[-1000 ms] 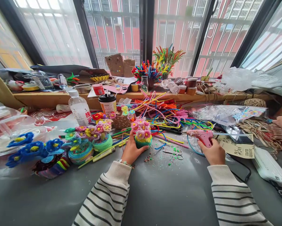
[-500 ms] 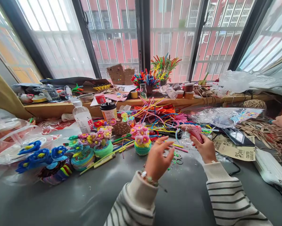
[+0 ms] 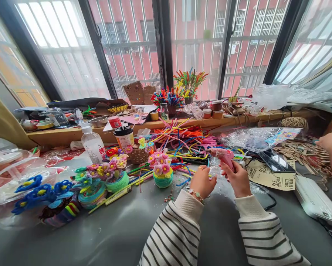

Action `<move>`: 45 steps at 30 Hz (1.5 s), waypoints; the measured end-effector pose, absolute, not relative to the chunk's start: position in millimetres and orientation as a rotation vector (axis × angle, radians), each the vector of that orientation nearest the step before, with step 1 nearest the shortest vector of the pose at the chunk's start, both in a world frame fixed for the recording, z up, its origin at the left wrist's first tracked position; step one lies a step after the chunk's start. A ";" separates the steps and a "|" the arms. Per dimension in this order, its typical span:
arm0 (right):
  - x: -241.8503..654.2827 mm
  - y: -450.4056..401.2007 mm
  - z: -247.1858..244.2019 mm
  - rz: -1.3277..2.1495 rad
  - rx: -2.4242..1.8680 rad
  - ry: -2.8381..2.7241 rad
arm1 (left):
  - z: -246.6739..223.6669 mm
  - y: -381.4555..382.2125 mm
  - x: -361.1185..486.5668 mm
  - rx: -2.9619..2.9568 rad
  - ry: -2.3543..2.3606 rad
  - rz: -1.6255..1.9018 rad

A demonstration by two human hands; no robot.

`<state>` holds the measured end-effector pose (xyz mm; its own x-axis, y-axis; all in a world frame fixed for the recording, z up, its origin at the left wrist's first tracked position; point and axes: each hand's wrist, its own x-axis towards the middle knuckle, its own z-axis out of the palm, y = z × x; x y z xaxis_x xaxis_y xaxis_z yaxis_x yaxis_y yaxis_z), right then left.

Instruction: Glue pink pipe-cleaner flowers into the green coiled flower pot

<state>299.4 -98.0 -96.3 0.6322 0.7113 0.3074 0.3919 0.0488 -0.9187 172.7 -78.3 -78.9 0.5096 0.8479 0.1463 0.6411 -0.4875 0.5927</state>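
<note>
The grey tabletop (image 3: 113, 236) is lying smooth and faintly shiny under a tangle of thin, fuzzy pipe cleaners (image 3: 182, 135), which are bending and crossing behind the hands. The left hand (image 3: 202, 183) is curling its fingers just below the gun's front end; whether it is pinching anything, I cannot tell. The right hand (image 3: 239, 181) is wrapping round the grip of the pink, hard plastic gun (image 3: 224, 155), which is pointing leftward above the tabletop. Good handling is probably asking for a steady wrist, light trigger pressure and left fingertips staying clear of the tip, which may be hot. The round pot (image 3: 163, 180), wrapped in ribbed green and yellow, is standing upright left of both hands, untouched, its soft pink flowers (image 3: 159, 162) bunching on top. Tiny beads (image 3: 170, 198) are lying scattered near it.
</note>
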 end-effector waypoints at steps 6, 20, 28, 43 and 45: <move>306.0 -99.1 -99.7 0.460 -1.506 -0.751 | -73.1 -136.7 164.7 2.536 0.982 0.239; 303.9 -102.0 -99.2 0.455 -1.517 -0.746 | -96.2 -146.5 169.7 2.429 1.343 -0.062; 300.4 -102.5 -98.7 0.481 -1.543 -0.726 | -103.7 -140.7 179.1 2.454 1.386 0.089; 299.8 -101.8 -103.7 0.462 -1.613 -0.769 | -111.0 -137.6 161.5 2.526 1.325 0.233; 299.6 -101.8 -103.8 0.459 -1.617 -0.769 | -108.5 -137.1 146.9 2.539 1.403 0.218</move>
<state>299.6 -101.8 -103.8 0.7009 0.7026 0.1231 0.2244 -0.0534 -0.9730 146.9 -137.1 -108.5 0.5299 0.8479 0.0180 0.8133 -0.5140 0.2727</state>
